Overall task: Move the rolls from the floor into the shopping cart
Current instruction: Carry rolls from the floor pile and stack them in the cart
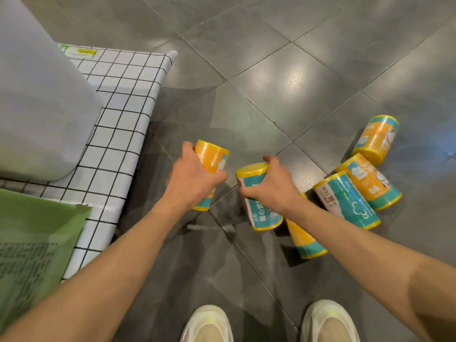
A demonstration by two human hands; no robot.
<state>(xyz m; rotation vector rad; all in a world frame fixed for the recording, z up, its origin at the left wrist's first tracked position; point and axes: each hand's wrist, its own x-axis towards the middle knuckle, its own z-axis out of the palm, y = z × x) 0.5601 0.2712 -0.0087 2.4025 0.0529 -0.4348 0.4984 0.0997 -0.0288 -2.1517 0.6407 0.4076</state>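
Grey floor tiles (283,77) fill a head-down view in which the left hand (191,182) curls around one orange-and-teal wrapped roll (213,160) and the right hand (274,187) grips a second roll (259,208), both apparently just above the floor. Four more rolls lie on the tiles to the right: one under the right forearm (306,243), two side by side (345,201) (370,181) and one farther off (377,139). No shopping cart shows, so it seems wise to hold both rolls firmly around the middle, since the wrap looks slippery, and lift them clear of the white grid-patterned table (118,114) at the left.
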